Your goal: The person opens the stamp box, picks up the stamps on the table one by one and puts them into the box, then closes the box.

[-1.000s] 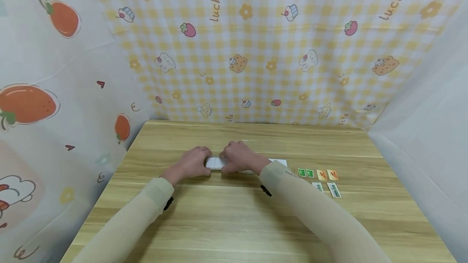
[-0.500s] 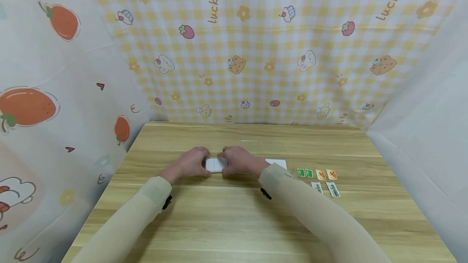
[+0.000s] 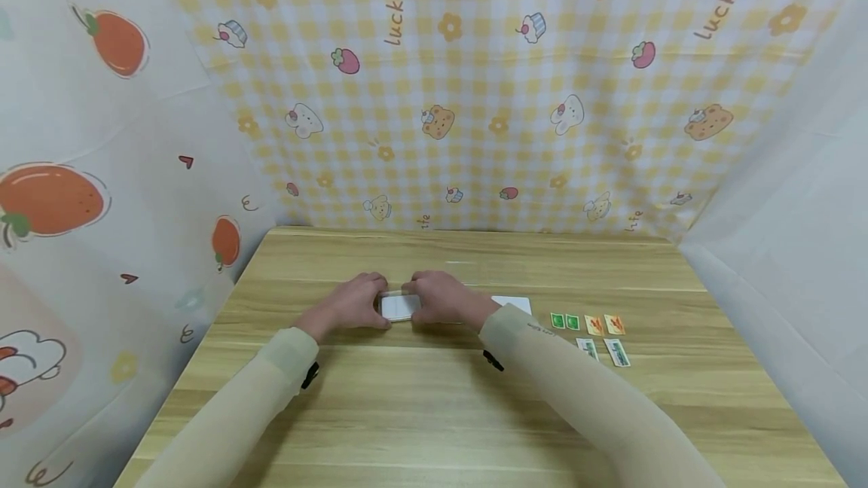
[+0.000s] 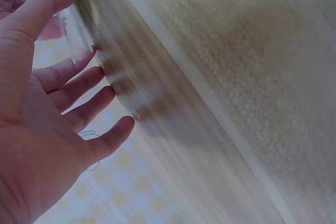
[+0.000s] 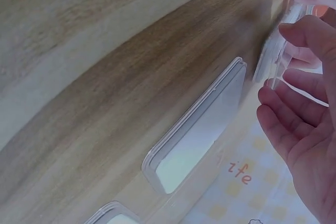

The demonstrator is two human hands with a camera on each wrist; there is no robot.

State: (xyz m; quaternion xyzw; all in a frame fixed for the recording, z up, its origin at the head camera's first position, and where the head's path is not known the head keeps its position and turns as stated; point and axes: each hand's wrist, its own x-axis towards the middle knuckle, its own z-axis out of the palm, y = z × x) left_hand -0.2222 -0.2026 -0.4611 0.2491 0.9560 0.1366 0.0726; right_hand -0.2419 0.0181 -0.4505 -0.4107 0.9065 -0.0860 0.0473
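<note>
Between the two hands lies a small white rectangular case (image 3: 400, 307) with clear plastic edges, flat on the wooden table. My left hand (image 3: 349, 302) holds its left end, thumb at the near edge and fingers at the far edge. From the other end my right hand (image 3: 441, 298) holds it the same way. In the right wrist view the clear, thin rim of the case (image 5: 270, 53) shows between thumb and fingers. The left wrist view has the left hand (image 4: 42, 114) with its other fingers spread, their tips near the tabletop. Both hands hide the case's ends.
Right of the hands lies another white rounded rectangular piece (image 3: 513, 303), partly behind the right forearm. Further right are several small picture cards: green (image 3: 557, 321), orange (image 3: 614, 324) and blue-green (image 3: 617, 352). A patterned curtain (image 3: 502, 164) hangs behind the table (image 3: 407, 413).
The right hand has shifted slightly down. A gap line across the white top has gone, and more of the case shows between the hands. The left hand stays nearly still.
</note>
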